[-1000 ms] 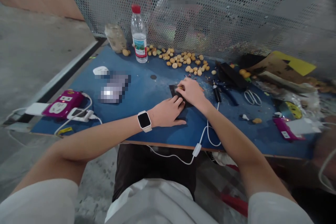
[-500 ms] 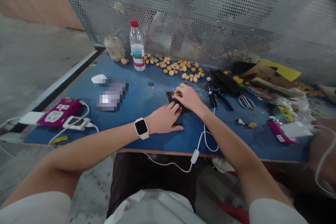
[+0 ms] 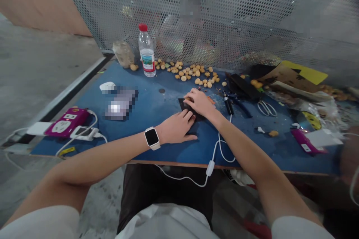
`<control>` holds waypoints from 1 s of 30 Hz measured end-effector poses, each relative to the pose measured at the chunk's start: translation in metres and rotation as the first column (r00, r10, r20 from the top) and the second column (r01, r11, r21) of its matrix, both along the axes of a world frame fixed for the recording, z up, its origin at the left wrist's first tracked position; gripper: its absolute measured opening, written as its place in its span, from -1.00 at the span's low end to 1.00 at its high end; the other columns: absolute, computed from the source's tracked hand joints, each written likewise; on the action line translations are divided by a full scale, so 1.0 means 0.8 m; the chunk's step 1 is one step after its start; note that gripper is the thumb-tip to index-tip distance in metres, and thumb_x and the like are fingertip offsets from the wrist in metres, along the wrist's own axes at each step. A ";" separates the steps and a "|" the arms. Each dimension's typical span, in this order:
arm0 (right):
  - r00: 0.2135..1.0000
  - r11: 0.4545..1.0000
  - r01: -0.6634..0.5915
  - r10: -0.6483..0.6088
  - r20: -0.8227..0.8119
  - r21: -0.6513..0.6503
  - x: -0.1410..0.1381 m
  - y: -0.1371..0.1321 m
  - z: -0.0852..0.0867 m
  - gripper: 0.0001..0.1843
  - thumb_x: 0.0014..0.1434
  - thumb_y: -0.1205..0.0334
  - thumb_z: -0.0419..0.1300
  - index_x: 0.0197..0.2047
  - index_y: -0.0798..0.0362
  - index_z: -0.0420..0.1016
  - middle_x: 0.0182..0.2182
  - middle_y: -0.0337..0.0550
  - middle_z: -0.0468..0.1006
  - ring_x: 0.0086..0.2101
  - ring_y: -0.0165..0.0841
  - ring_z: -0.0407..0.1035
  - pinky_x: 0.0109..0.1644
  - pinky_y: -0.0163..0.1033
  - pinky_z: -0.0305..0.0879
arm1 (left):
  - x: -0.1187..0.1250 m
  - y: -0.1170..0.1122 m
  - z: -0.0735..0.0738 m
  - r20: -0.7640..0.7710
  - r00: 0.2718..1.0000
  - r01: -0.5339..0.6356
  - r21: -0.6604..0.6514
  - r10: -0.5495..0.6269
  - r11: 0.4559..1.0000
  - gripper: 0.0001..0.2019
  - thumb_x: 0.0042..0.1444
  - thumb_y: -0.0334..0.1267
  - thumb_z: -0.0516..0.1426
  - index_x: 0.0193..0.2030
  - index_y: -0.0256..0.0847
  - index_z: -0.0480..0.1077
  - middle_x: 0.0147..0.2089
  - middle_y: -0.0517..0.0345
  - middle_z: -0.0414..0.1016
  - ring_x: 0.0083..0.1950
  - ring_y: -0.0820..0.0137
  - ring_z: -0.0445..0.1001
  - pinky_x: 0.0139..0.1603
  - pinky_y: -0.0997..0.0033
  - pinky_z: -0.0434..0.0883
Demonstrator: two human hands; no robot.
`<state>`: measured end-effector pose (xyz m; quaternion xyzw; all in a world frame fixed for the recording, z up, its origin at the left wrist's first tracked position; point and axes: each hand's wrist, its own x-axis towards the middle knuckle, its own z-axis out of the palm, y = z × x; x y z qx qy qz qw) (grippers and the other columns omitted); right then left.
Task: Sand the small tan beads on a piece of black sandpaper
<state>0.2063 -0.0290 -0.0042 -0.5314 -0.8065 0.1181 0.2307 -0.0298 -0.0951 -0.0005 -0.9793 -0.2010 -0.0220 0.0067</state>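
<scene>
My left hand (image 3: 176,129), with a white-strapped smartwatch (image 3: 152,137) on its wrist, lies curled over a black sheet (image 3: 188,111) on the blue tabletop (image 3: 162,149). My right hand (image 3: 199,102) sits on the sheet's upper edge, its fingertips pinching a small tan nut (image 3: 187,99) against it. The fingers partly hide the nut. A heap of similar tan nuts (image 3: 190,73) lies farther back, apart from both hands.
A water bottle (image 3: 146,52), scissors (image 3: 266,108), a black pen-like tool (image 3: 228,104), magenta power strips (image 3: 64,127) and a white cable (image 3: 215,153) are on the table. A perforated metal screen (image 3: 224,15) stands behind it. Another person's arm (image 3: 349,160) shows at the right edge.
The head view has shifted slightly, so the table sits a little lower in the frame. Both hands stay on the black sheet with the nut at the right fingertips.
</scene>
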 end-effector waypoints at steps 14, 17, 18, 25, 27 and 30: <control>0.987 0.986 -0.162 0.161 -0.029 -0.027 0.003 0.005 0.002 -0.75 0.58 0.39 0.46 0.13 -0.05 1.00 0.11 0.08 0.85 0.10 0.00 0.74 0.36 0.11 0.65 | 0.000 -0.002 0.002 -0.011 1.000 -0.006 -0.007 0.006 1.000 -0.03 0.87 0.39 0.13 0.79 -0.67 0.41 0.55 -0.60 0.64 0.64 -0.27 0.60 0.59 -0.05 0.61; 0.983 0.982 -0.185 0.185 -0.012 -0.045 0.014 0.005 0.010 -0.77 0.57 0.40 0.48 0.10 -0.02 1.00 0.06 0.06 0.85 0.02 -0.04 0.74 0.30 0.10 0.65 | 0.000 -0.001 0.005 -0.017 1.000 -0.009 -0.005 0.009 1.000 -0.02 0.87 0.39 0.13 0.80 -0.67 0.41 0.52 -0.58 0.66 0.65 -0.25 0.60 0.61 -0.02 0.60; 0.980 0.979 -0.197 0.198 0.006 -0.060 0.022 0.002 0.013 -0.79 0.56 0.39 0.50 0.07 -0.02 1.01 0.03 0.05 0.85 -0.02 -0.06 0.74 0.27 0.09 0.65 | 0.000 -0.001 0.005 -0.020 1.000 -0.007 0.000 0.007 1.000 -0.02 0.88 0.40 0.12 0.81 -0.66 0.41 0.52 -0.57 0.66 0.65 -0.25 0.60 0.61 -0.02 0.60; 0.982 0.981 -0.185 0.187 0.038 -0.053 0.021 -0.001 0.011 -0.76 0.58 0.37 0.46 0.10 -0.04 1.00 0.08 0.10 0.87 0.07 0.01 0.75 0.31 0.10 0.64 | 0.004 -0.003 0.004 -0.045 0.999 0.000 0.017 0.001 1.000 0.01 0.88 0.40 0.10 0.82 -0.71 0.38 0.55 -0.63 0.64 0.66 -0.29 0.58 0.62 -0.09 0.60; 0.985 0.985 -0.171 0.171 0.011 -0.024 0.008 0.006 0.006 -0.76 0.55 0.38 0.46 0.12 -0.03 0.98 0.09 0.11 0.87 0.08 0.01 0.74 0.32 0.11 0.63 | 0.004 -0.003 0.006 -0.034 0.999 -0.006 0.005 0.006 1.000 0.00 0.88 0.40 0.10 0.81 -0.71 0.38 0.54 -0.62 0.64 0.63 -0.29 0.59 0.59 -0.11 0.62; 0.984 0.984 -0.179 0.179 -0.010 -0.023 0.008 0.009 0.011 -0.82 0.51 0.36 0.49 0.06 -0.02 0.95 0.03 0.06 0.87 -0.02 -0.04 0.70 0.25 0.07 0.61 | 0.003 -0.004 0.010 -0.049 0.999 -0.013 -0.003 0.013 1.000 -0.01 0.88 0.38 0.11 0.82 -0.70 0.37 0.54 -0.59 0.64 0.63 -0.27 0.59 0.61 -0.09 0.61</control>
